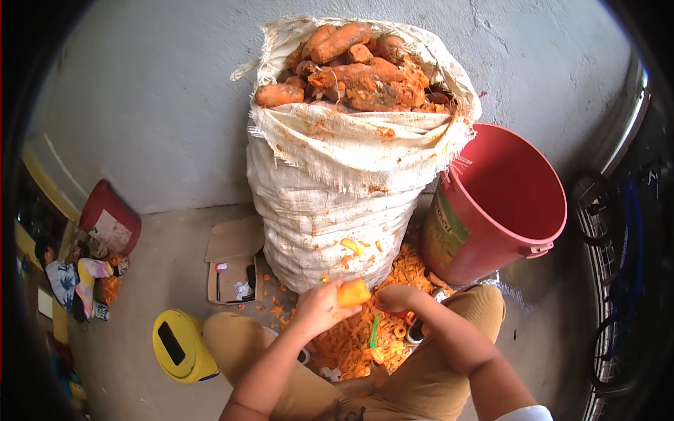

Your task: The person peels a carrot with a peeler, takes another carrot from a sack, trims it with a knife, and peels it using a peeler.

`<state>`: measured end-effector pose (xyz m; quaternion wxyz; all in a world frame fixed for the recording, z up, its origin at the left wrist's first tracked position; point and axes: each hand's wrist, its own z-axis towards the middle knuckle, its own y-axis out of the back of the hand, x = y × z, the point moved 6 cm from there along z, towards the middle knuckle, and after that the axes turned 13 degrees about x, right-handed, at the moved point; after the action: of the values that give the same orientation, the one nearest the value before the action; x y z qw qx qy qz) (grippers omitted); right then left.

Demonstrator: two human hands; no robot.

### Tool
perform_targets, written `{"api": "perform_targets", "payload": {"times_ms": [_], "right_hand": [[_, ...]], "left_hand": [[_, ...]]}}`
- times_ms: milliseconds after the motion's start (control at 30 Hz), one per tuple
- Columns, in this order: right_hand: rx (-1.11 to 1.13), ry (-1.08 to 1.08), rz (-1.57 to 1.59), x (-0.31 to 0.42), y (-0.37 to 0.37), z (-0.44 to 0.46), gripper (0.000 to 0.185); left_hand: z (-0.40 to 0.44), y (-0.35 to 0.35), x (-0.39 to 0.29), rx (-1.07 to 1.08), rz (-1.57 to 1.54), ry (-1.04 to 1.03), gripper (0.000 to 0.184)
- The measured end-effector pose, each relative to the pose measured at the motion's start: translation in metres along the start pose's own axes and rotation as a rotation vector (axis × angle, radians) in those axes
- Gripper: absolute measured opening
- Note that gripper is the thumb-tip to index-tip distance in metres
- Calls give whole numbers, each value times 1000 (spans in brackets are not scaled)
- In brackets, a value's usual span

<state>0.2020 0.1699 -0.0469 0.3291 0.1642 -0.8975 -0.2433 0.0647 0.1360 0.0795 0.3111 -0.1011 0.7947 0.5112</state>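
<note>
My left hand is closed around a peeled orange carrot piece, held between my legs above the floor. Close to its right, my right hand has its fingers curled together; whatever they may hold is hidden. Under both hands lies a heap of orange peelings, with a green strip among them. Directly in front stands a tall white woven sack, its top rolled open. Unpeeled, dirt-marked carrots fill it to the brim, several of them broken.
A large red bucket tilts beside the sack on the right. On the left are an open cardboard box with small items and a yellow container with a dark phone-like slab on top. A bicycle is at far right.
</note>
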Motion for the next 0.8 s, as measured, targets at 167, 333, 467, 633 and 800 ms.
{"api": "perform_targets", "payload": {"times_ms": [167, 333, 467, 633, 800], "right_hand": [[121, -18, -155, -14, -20, 33, 23], [-159, 344, 49, -19, -23, 72, 22], [-383, 443, -45, 12, 15, 28, 29], [-155, 206, 90, -29, 2, 68, 27], [-83, 80, 105, 6, 37, 14, 28]], "left_hand": [[44, 65, -114, -152, 170, -250, 42], [97, 86, -250, -232, 96, -877, 40], [151, 86, -298, -540, 204, -745, 42], [124, 130, -292, -423, 219, -830, 41], [85, 251, -220, -532, 96, -661, 29]]}}
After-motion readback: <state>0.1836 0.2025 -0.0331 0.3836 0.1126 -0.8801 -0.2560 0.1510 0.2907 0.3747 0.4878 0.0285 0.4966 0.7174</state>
